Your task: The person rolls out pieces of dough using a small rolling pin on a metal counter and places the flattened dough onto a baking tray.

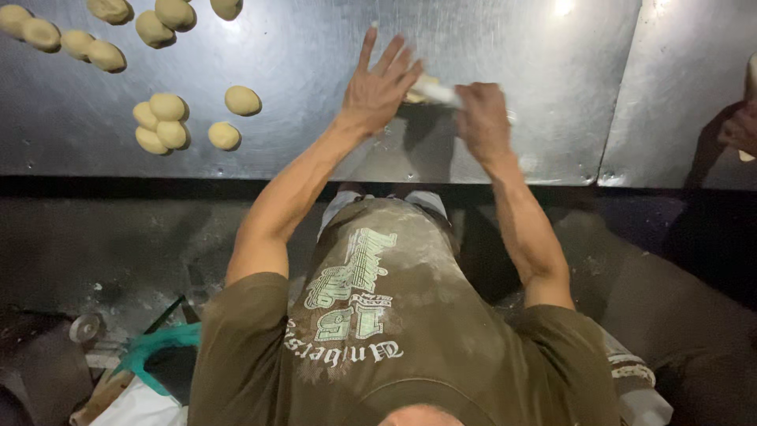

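Rolling near the frame's upper middle, I see my right hand closed around a pale rolling pin and my left hand spread open, empty, over soft, easily torn flattened dough, best lifted by its edge.

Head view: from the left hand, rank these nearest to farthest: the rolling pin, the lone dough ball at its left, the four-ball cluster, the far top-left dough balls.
1. Rolling pin: right beside the left hand, on its right.
2. Lone dough ball: to its left.
3. Four-ball cluster: farther left.
4. Top-left dough balls: at the metal table's far left corner.
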